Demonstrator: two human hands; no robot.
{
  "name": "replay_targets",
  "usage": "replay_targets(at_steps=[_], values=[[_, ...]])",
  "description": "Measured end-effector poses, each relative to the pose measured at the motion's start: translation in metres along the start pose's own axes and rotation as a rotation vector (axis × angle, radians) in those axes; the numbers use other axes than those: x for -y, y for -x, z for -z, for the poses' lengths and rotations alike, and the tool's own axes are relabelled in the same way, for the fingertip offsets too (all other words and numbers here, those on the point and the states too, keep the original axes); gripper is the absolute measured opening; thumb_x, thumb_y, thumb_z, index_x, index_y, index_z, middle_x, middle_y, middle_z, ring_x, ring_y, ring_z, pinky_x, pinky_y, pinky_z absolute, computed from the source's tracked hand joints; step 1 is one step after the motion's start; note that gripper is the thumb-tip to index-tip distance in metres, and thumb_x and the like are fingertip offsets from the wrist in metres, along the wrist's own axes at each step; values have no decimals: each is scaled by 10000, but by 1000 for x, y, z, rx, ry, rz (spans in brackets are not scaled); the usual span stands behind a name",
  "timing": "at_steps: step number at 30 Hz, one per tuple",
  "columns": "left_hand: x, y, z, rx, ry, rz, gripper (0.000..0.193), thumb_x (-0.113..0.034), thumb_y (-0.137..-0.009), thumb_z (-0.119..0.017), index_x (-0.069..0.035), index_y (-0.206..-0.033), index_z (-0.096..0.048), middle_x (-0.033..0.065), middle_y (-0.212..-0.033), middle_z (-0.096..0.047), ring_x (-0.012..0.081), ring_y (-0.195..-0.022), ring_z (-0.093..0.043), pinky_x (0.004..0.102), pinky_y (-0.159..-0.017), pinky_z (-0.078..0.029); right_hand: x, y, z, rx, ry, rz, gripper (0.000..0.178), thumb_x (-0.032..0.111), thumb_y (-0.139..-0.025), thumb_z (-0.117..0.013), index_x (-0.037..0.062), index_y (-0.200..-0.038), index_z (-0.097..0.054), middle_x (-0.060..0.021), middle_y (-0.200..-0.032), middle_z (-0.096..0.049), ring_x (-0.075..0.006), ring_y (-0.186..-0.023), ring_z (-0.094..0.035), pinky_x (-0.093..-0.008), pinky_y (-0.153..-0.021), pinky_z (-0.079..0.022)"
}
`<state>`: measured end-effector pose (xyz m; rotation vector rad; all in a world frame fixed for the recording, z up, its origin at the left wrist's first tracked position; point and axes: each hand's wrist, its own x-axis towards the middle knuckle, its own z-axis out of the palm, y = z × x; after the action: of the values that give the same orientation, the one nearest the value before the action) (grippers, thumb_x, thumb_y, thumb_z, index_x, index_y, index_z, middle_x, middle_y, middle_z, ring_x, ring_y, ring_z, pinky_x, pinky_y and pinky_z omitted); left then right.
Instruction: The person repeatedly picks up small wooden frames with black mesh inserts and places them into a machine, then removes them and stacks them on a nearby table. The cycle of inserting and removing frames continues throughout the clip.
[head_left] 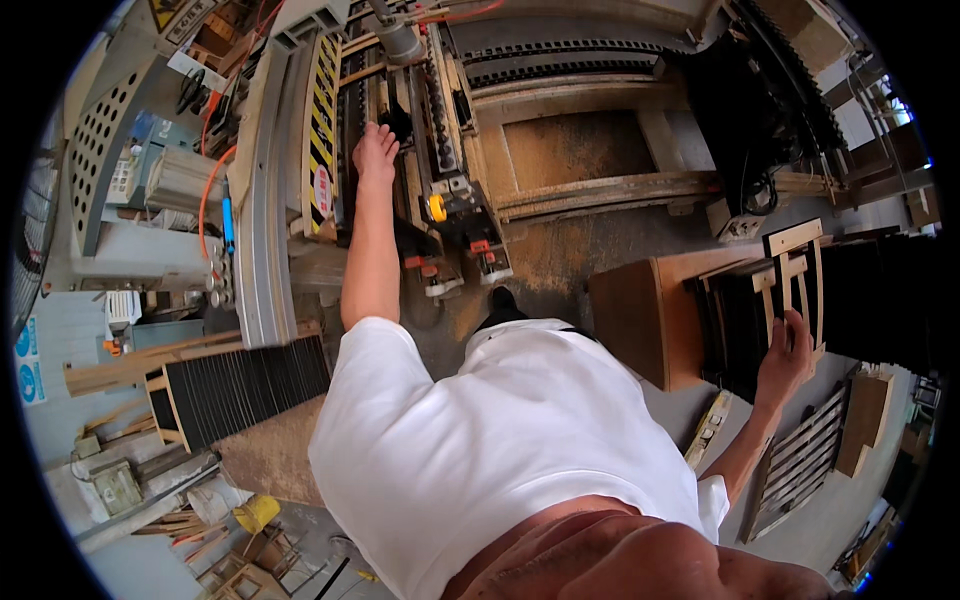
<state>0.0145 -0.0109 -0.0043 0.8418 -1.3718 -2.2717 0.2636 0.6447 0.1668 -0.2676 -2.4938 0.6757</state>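
Note:
My left hand (376, 152) reaches forward over the machine bed (420, 190), its fingers stretched out beside a dark part between the rails. Nothing shows in its grasp, though the fingertips are small in view. Off to the right, my right hand (788, 358) grips the lower part of a slatted wooden frame (797, 262), pale along its edges. That frame stands tilted against a stack of similar dark panels (728, 320). The panels rest beside a brown wooden box (640, 318).
A yellow-and-black striped guard (321, 125) runs along the machine's left side. A row of dark panels (248, 388) stands at the lower left. Slatted frames (800, 465) lean at the lower right. Sawdust covers a board (580, 150) within the machine frame.

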Motion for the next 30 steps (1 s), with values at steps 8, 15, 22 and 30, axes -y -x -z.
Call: replay_targets(at_steps=[8, 15, 22, 30], values=[[-19, -147, -56, 143, 286, 118, 937, -484, -959, -510, 3, -1497, 82, 202, -1578, 3, 353, -1463, 14, 463, -1200, -89, 120, -25, -65, 150, -144, 174, 218, -81, -822, -658, 22, -1013, -636, -120, -1028, -657, -237, -950, -624, -297, -778, -502], [-14, -177, -52, 206, 704, 107, 808, -372, -964, -547, -134, -1531, -24, 126, -1584, 125, 320, -1470, 29, 478, -1190, -118, 211, -62, -152, 393, -219, 365, 191, -55, -763, -686, 18, -935, -646, -113, -1008, -680, -288, -915, -632, -350, -766, -521], [16, -17, -2, 177, 528, 151, 301, -179, -932, -613, -65, -1204, -557, 75, -1159, -576, 234, -1087, -534, 432, -990, -447, 293, -97, -293, 468, -328, 893, 205, 71, -764, -700, 93, -967, -682, -52, -973, -688, -263, -823, -604, -369, -733, -504], [33, 211, 92, 110, 508, 163, 276, -47, -931, -556, -42, -1207, -548, 95, -1155, -606, 276, -1167, -572, 425, -984, -485, 408, -59, -459, 562, -475, 1290, 249, 77, -772, -661, 86, -1021, -672, -70, -962, -683, -286, -878, -602, -403, -762, -480]])
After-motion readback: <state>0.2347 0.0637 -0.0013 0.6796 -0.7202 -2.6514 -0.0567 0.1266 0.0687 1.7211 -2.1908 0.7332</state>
